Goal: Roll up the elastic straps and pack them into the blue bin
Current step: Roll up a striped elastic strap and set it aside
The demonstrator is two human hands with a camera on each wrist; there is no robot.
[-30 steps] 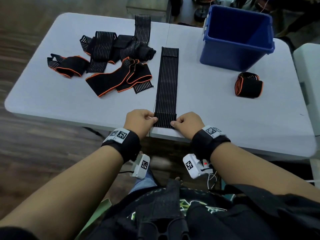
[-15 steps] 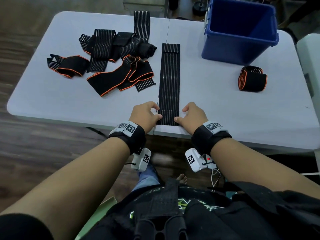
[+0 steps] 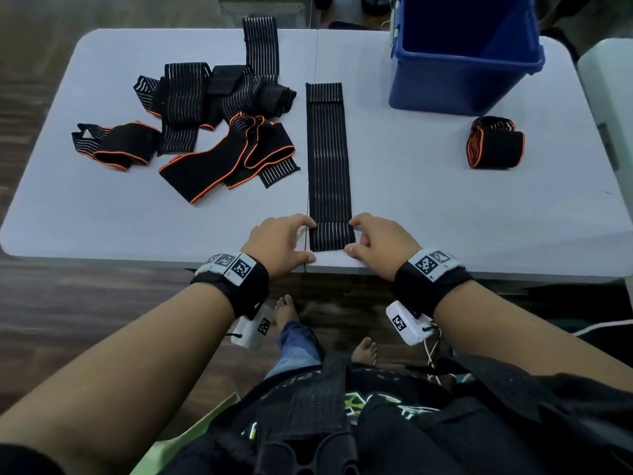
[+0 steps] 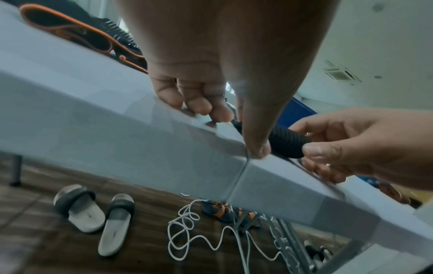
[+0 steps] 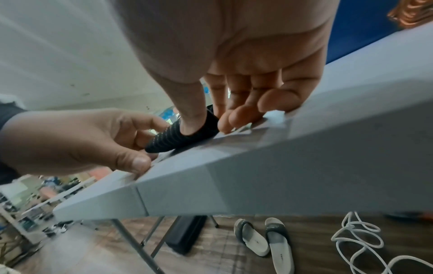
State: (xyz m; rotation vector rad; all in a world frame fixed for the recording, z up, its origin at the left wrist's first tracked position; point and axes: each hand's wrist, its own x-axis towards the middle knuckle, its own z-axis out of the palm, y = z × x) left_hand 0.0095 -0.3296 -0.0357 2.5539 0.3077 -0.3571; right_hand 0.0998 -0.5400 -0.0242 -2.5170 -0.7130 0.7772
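A long black strap with thin white stripes (image 3: 328, 156) lies flat down the middle of the grey table (image 3: 428, 207). Its near end (image 4: 286, 142) is curled into a small roll (image 5: 182, 137) at the front edge. My left hand (image 3: 310, 240) pinches the roll's left side and my right hand (image 3: 352, 234) its right side, thumbs behind and fingers curled over it. The blue bin (image 3: 462, 56) stands at the back right; what lies inside it is hidden. One rolled black-and-orange strap (image 3: 495, 142) lies in front of the bin.
A loose pile of black, striped and orange-edged straps (image 3: 212, 125) covers the left half of the table. Another pale surface (image 3: 613, 97) borders the right side. Under the table lie slippers (image 4: 93, 213) and a coiled white cable (image 4: 194, 233).
Both hands have shifted from gripping the strap's flat near corners to curling round its near end, which now forms a small roll. The strap's length has stayed in place.
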